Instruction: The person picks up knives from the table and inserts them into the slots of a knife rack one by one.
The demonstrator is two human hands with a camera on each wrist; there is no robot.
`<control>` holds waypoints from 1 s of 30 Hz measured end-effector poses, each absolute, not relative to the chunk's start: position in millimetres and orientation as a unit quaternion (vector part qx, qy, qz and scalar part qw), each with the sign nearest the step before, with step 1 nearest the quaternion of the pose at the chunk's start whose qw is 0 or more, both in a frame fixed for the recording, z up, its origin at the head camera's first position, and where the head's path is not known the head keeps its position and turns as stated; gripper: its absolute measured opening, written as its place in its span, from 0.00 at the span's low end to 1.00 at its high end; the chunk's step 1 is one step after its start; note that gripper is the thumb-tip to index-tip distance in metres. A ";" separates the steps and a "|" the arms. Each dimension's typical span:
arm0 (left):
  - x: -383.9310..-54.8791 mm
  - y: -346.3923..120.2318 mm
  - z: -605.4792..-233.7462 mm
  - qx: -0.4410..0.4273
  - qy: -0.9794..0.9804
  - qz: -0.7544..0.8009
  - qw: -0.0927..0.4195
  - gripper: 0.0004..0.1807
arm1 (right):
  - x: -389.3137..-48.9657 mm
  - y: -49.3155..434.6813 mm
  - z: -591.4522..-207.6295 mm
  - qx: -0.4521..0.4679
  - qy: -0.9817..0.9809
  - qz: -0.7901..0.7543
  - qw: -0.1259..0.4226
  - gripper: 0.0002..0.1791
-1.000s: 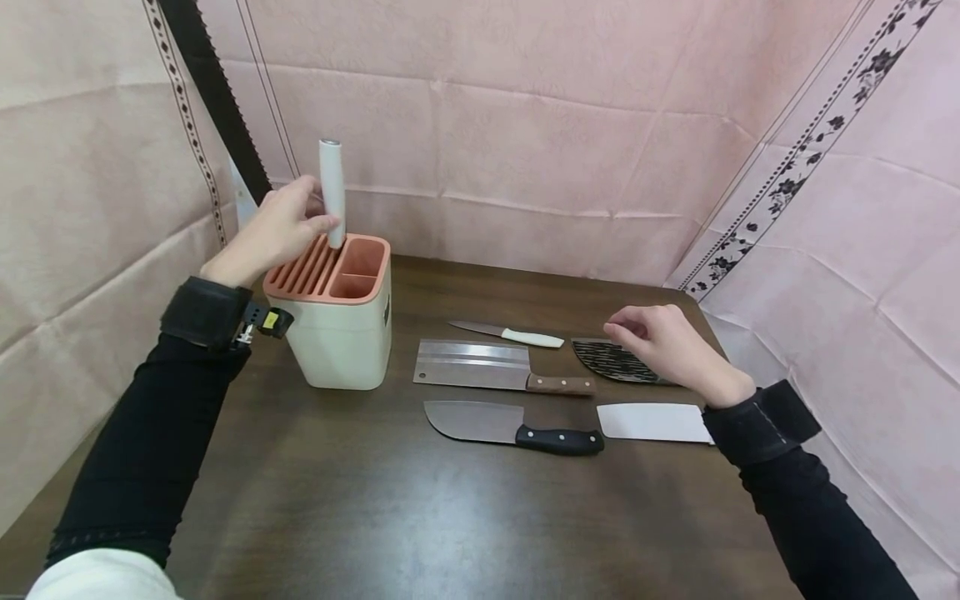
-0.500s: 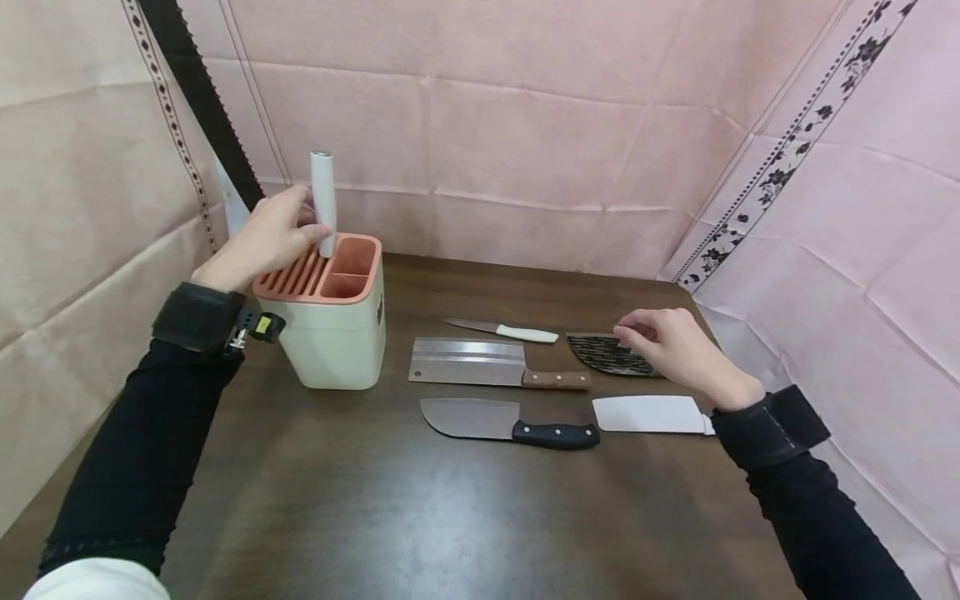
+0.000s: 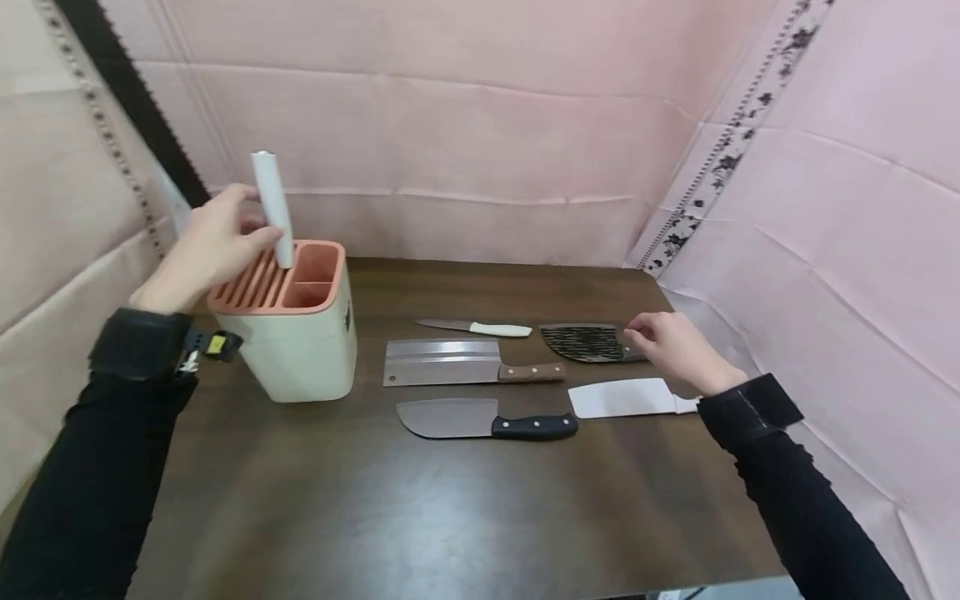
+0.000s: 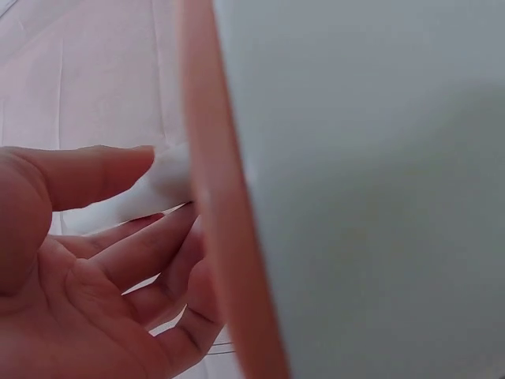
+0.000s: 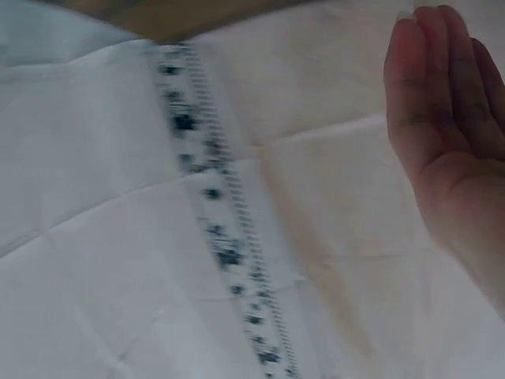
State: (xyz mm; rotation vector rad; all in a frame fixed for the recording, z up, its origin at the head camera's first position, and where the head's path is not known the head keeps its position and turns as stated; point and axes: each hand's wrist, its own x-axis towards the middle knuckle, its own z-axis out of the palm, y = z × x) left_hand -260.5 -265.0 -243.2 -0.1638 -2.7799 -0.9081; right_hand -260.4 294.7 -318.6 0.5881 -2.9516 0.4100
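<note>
In the head view, my left hand [image 3: 213, 242] holds the tilted white handle [image 3: 273, 208] of a knife between thumb and fingers. The knife stands at the slotted part of a pale knife holder [image 3: 303, 354] with an orange top; its blade is hidden. The left wrist view shows the thumb [image 4: 110, 170] lying against the handle. My right hand [image 3: 682, 350] hovers on the right with loosely bent fingers, holding nothing. Closest to it is a cleaver with a black-streaked blade [image 3: 581, 342], its handle partly covered by the fingers. A white cleaver [image 3: 622, 398] lies just in front.
On the brown table [image 3: 337, 508] lie a small white-handled paring knife [image 3: 498, 329], a wooden-handled cleaver [image 3: 442, 362] and a black-handled knife [image 3: 536, 427]. Two open compartments [image 3: 311, 271] form the holder's right side. Pink cloth [image 3: 465, 133] hangs behind the table.
The white handle has sunk lower against the holder's top, my left hand moving down with it. The whole head view has shifted, putting everything farther left. My right hand stays near the streaked cleaver.
</note>
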 end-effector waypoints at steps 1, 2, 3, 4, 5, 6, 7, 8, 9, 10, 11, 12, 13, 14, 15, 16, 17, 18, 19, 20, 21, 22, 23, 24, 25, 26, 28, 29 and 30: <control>-256.8 -268.1 -243.4 -0.049 -0.945 -0.305 0.110 0.33 | -264.4 299.8 -324.8 0.184 -0.974 0.125 0.044 0.10; -252.7 -271.6 -243.7 -0.042 -0.945 -0.304 0.112 0.33 | -268.0 305.0 -331.3 0.177 -0.977 0.114 0.035 0.10; -248.5 -274.7 -243.5 -0.035 -0.946 -0.302 0.113 0.34 | -271.6 310.6 -338.0 0.173 -0.979 0.100 0.028 0.10; -244.7 -277.3 -243.5 -0.029 -0.946 -0.301 0.115 0.34 | -274.7 316.0 -344.6 0.167 -0.982 0.087 0.019 0.09; -241.1 -279.2 -243.2 -0.025 -0.947 -0.299 0.119 0.35 | -277.1 322.2 -351.0 0.157 -0.985 0.075 0.009 0.08; -238.1 -280.1 -243.0 -0.021 -0.946 -0.298 0.122 0.35 | -278.4 329.2 -356.8 0.144 -0.988 0.062 -0.002 0.08; -235.5 -279.7 -242.5 -0.019 -0.946 -0.298 0.125 0.35 | -278.6 337.1 -362.6 0.132 -0.990 0.046 -0.004 0.08; -233.6 -277.9 -241.7 -0.018 -0.946 -0.298 0.129 0.35 | -277.9 345.4 -368.1 0.118 -0.992 0.032 -0.003 0.08; -232.2 -275.5 -241.0 -0.016 -0.945 -0.296 0.135 0.35 | -276.5 354.0 -373.2 0.103 -0.994 0.019 0.000 0.09; -231.2 -272.3 -240.2 -0.016 -0.946 -0.292 0.142 0.34 | -273.9 362.6 -377.7 0.088 -0.996 0.005 0.002 0.09; -230.1 -268.8 -239.3 -0.015 -0.946 -0.289 0.149 0.33 | -270.6 371.8 -382.3 0.077 -0.997 -0.007 0.010 0.08; -229.4 -264.7 -238.2 -0.012 -0.946 -0.286 0.154 0.32 | -266.6 380.7 -386.6 0.069 -0.997 -0.018 0.021 0.07; -228.8 -260.3 -236.7 -0.010 -0.946 -0.282 0.160 0.31 | -262.1 389.3 -390.9 0.064 -0.997 -0.029 0.034 0.06; -228.6 -255.4 -234.8 -0.008 -0.947 -0.275 0.168 0.30 | -257.4 397.4 -395.1 0.063 -0.996 -0.036 0.042 0.05; -228.6 -250.1 -232.4 -0.008 -0.947 -0.268 0.176 0.28 | -252.7 404.8 -398.9 0.065 -0.996 -0.043 0.050 0.04; -225.9 -248.5 -231.0 -0.004 -0.947 -0.263 0.183 0.27 | -252.0 407.7 -403.1 0.073 -0.994 -0.050 0.059 0.03; -223.1 -246.7 -229.4 -0.001 -0.948 -0.260 0.186 0.26 | -251.6 410.3 -407.2 0.082 -0.993 -0.056 0.065 0.03; -220.6 -244.2 -227.3 0.001 -0.949 -0.255 0.185 0.25 | -251.2 412.6 -411.1 0.089 -0.992 -0.062 0.070 0.03; -218.4 -241.5 -225.3 -0.002 -0.951 -0.252 0.182 0.24 | -251.0 414.9 -414.7 0.096 -0.990 -0.068 0.074 0.04; -216.1 -238.2 -223.6 -0.007 -0.952 -0.246 0.180 0.23 | -251.0 417.0 -418.0 0.102 -0.989 -0.073 0.076 0.04; -213.6 -234.9 -222.4 -0.012 -0.954 -0.243 0.175 0.23 | -251.3 418.9 -421.0 0.107 -0.988 -0.077 0.076 0.05; -211.1 -231.4 -221.4 -0.018 -0.956 -0.240 0.169 0.23 | -251.4 420.4 -423.3 0.112 -0.987 -0.082 0.076 0.06; -208.5 -227.9 -220.6 -0.024 -0.958 -0.237 0.161 0.23 | -252.0 422.2 -425.7 0.118 -0.986 -0.087 0.075 0.07; -205.9 -224.7 -220.0 -0.030 -0.960 -0.233 0.153 0.23 | -252.7 424.0 -428.1 0.123 -0.986 -0.091 0.074 0.08; -203.5 -221.2 -219.7 -0.038 -0.960 -0.231 0.151 0.22 | -253.6 425.3 -430.0 0.129 -0.984 -0.095 0.075 0.09; -201.1 -217.8 -219.4 -0.045 -0.961 -0.227 0.149 0.22 | -254.7 426.6 -431.9 0.134 -0.983 -0.100 0.075 0.10; -196.4 -212.1 -217.3 -0.063 -0.962 -0.223 0.144 0.21 | -256.3 428.4 -433.0 0.143 -0.981 -0.104 0.078 0.10; -194.2 -209.6 -215.9 -0.073 -0.962 -0.220 0.143 0.22 | -257.4 429.5 -433.2 0.148 -0.980 -0.106 0.080 0.11; -192.2 -207.2 -214.8 -0.084 -0.963 -0.214 0.144 0.21 | -258.3 430.1 -432.8 0.151 -0.980 -0.106 0.080 0.11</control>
